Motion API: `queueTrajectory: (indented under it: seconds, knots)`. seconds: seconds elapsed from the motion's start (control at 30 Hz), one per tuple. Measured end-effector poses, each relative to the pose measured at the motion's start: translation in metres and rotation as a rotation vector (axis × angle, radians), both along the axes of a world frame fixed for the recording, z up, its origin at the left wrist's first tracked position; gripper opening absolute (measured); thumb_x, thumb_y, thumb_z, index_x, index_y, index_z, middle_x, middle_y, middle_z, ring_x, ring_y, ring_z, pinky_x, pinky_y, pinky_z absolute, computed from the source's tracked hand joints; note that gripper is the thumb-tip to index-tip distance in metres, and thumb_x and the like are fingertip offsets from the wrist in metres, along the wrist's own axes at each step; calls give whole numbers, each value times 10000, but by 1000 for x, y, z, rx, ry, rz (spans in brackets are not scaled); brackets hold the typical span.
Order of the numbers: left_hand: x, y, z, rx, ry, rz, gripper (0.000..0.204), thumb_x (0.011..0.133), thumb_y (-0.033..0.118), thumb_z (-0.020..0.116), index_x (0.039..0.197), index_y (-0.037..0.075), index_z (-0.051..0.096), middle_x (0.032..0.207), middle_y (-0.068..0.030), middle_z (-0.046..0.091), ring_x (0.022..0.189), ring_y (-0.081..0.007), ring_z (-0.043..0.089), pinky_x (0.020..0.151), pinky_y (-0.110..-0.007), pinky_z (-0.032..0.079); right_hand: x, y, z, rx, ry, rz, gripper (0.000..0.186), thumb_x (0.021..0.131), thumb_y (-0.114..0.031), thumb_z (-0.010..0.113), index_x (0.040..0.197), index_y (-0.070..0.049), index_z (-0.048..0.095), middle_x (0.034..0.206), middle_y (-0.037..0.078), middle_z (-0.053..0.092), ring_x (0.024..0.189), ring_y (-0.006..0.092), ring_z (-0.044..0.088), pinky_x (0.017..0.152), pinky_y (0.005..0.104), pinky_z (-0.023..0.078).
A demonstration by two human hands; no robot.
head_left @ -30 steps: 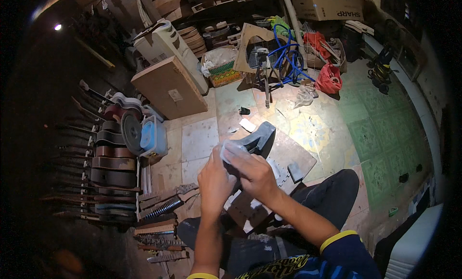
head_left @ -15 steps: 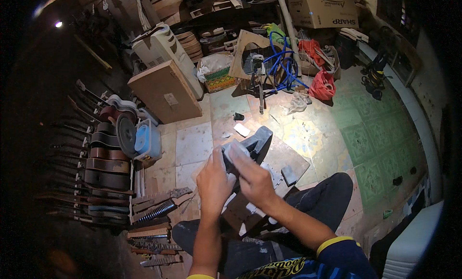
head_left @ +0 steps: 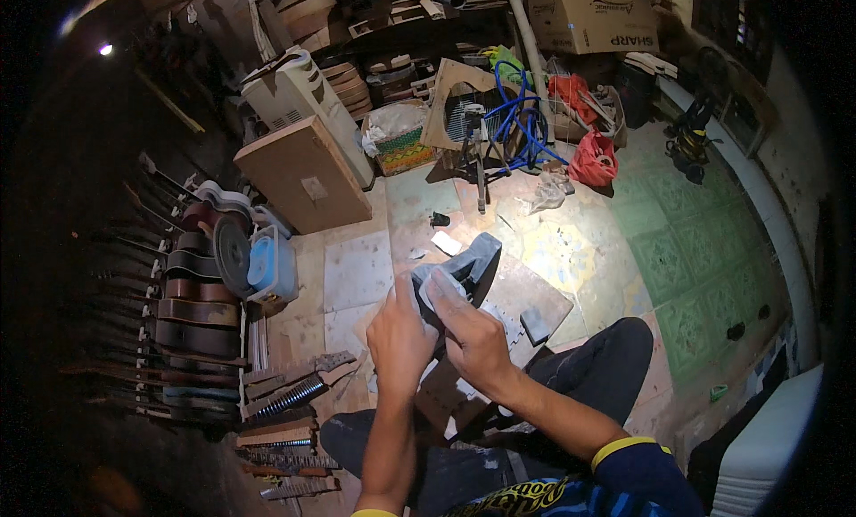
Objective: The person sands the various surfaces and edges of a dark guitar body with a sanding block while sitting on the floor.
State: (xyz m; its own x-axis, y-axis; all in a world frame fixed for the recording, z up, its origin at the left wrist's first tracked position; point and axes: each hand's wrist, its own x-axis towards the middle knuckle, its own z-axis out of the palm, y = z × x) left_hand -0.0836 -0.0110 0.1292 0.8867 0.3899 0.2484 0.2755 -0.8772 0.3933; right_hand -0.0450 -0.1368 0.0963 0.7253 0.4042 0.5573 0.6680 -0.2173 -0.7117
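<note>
Partly, right fingers (head_left: 455, 307) hide grey curved piece (head_left: 484, 250).

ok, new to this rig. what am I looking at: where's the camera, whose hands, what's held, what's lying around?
No robot here: these are a person's bare hands. The camera is a wide fisheye worn on the head, looking down, so straight edges bend near the rim. The left hand grips a dark grey curved piece; the right hand has its fingers on it. Something pale shows by those fingers, too unclear to name. Just beyond the hands, a grey block lies on a board. On the tiled floor farther out are a blue hose and, at left, a row of guitars.
</note>
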Motion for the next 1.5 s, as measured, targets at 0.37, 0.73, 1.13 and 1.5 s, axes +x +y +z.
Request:
queueTrajectory:
  seconds: [0.37, 0.73, 1.13, 1.5]
  knots:
    - [0, -2, 8, -38, -1, -5, 589, 808, 269, 750, 1291, 76, 474, 1014, -215, 679, 920, -444, 658, 763, -534, 504, 12, -8, -25, 112, 144, -18, 605, 802, 90, 501, 1373, -87, 595, 1379, 164, 592, 1244, 302, 601, 1004, 358, 516]
    - [3, -2, 10, -27, 33, 16, 567, 826, 246, 710, 1299, 64, 457, 1071, -222, 670, 934, -446, 659, 766, -535, 509, 12, -5, -29, 92, 62, -63, 671, 745, 126, 504, 1389, -53, 565, 1427, 215, 536, 1276, 343, 574, 1049, 360, 485]
    - [-11, 15, 2, -58, 4, 66, 666, 815, 371, 781, 1291, 49, 444, 1071, -256, 668, 951, -480, 647, 777, -546, 514, 4, 1, -50, 300, 288, 68, 601, 817, 68, 449, 1405, -11, 546, 1397, 199, 583, 1246, 275, 608, 1031, 319, 476]
    - [-31, 22, -5, -41, 44, 127, 737, 739, 297, 802, 1322, 41, 432, 1014, -261, 682, 928, -488, 650, 775, -547, 511, -16, 13, -2, 382, 614, 319, 522, 845, 81, 404, 1334, 46, 583, 1314, 233, 636, 1272, 266, 593, 1088, 326, 416]
